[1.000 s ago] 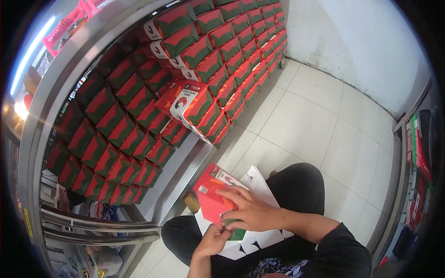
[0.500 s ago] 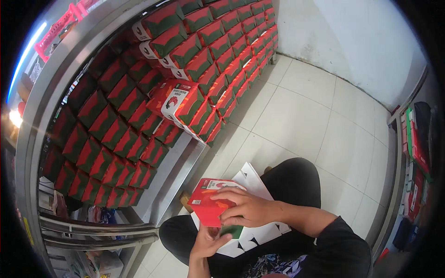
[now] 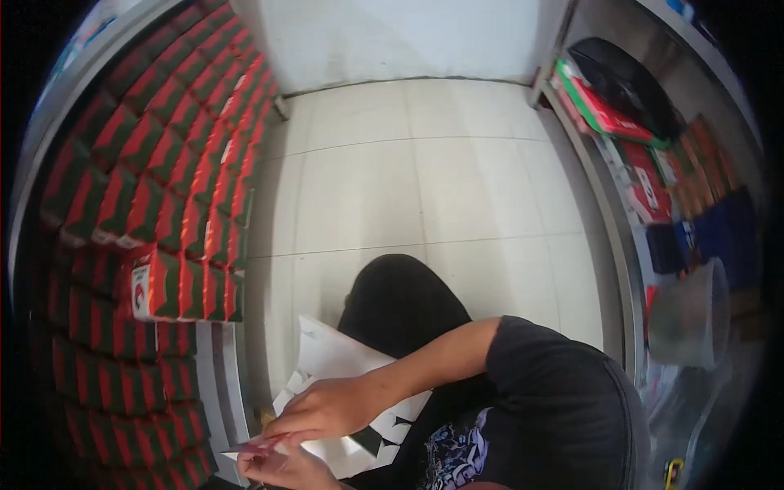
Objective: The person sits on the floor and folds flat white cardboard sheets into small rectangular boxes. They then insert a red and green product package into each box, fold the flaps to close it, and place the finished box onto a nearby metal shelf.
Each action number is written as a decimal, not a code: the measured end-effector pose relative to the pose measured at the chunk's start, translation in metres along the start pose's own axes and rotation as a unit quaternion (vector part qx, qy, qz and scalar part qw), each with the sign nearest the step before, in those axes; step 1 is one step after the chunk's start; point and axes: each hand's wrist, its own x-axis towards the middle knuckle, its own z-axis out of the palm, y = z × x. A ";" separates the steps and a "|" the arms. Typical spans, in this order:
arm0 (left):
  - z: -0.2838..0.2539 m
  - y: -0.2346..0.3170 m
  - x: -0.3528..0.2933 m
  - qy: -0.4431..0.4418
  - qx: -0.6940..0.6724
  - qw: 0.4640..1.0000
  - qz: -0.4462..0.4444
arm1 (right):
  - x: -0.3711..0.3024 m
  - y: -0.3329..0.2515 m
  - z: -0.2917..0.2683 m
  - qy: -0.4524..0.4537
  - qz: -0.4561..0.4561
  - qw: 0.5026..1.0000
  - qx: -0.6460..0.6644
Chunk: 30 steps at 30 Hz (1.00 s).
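My right hand [image 3: 327, 411] is at the lower left with its fingers bent over a red-and-white card carton [image 3: 260, 447]. Only a blurred strip of the carton shows. Just below, my left hand [image 3: 290, 469] closes on the same carton from the near side, partly cut by the lower edge. Flat white card blanks [image 3: 331, 351] lie under my hands across my lap, with notched flaps along their edges. A dark green patch shows beside them under my right wrist.
Red-and-green cartons [image 3: 155, 212] are stacked in rows on a metal shelf [image 3: 222, 384] to my left; one juts out. The right shelf [image 3: 625, 278] holds a black bag [image 3: 625, 86], folded dark-blue goods and a translucent bin [image 3: 692, 318]. A white wall stands beyond the tiled floor [image 3: 416, 188].
The view has swung right, bringing the right shelf further in. My hands now appear lower and further left. The carton, broad side showing before, is now mostly hidden between my fingers.
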 end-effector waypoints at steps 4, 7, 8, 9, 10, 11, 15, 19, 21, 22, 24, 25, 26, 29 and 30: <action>0.009 0.024 0.016 -0.012 0.261 0.955 0.143 | -0.009 0.017 -0.004 0.068 0.054 0.996 -0.003; -0.038 0.010 0.033 0.094 0.143 0.985 0.012 | -0.008 0.007 -0.040 0.104 0.179 0.978 0.033; -0.035 0.022 0.042 0.129 0.092 0.987 -0.008 | -0.005 0.004 -0.047 0.130 0.210 0.967 0.065; -0.033 0.035 0.051 0.165 0.043 0.985 -0.021 | -0.003 0.006 -0.048 0.155 0.239 0.953 0.102; -0.030 0.035 0.053 0.161 0.018 0.986 -0.045 | -0.004 0.015 -0.044 0.180 0.245 0.932 0.198; -0.028 0.028 0.048 0.115 0.010 0.991 -0.074 | -0.003 0.023 -0.038 0.182 0.250 0.930 0.199; -0.021 0.010 0.018 -0.015 -0.036 0.979 -0.201 | -0.015 0.049 -0.017 0.192 0.249 0.927 0.204; -0.025 0.015 0.014 -0.058 -0.028 0.974 -0.215 | -0.008 0.042 -0.018 0.140 0.380 0.888 0.216; -0.029 0.013 0.015 -0.066 -0.003 0.983 -0.173 | -0.001 0.034 -0.012 0.170 0.333 0.888 0.267; -0.030 0.013 0.011 -0.072 0.010 0.984 -0.163 | -0.005 0.034 -0.012 0.158 0.334 0.894 0.254; -0.044 0.001 0.004 -0.080 0.022 0.983 -0.161 | -0.006 0.035 -0.011 0.144 0.329 0.907 0.219; -0.054 -0.006 0.002 -0.088 0.009 0.979 -0.186 | -0.002 0.038 -0.008 0.134 0.327 0.914 0.197; -0.059 -0.005 0.002 -0.135 0.023 0.971 -0.196 | -0.004 0.038 -0.010 0.126 0.329 0.920 0.169; -0.054 0.007 -0.001 -0.164 0.030 0.968 -0.187 | 0.002 0.028 -0.007 0.093 0.326 0.932 0.129; -0.051 0.012 0.000 -0.155 0.027 0.972 -0.177 | 0.007 0.025 -0.007 0.072 0.320 0.940 0.090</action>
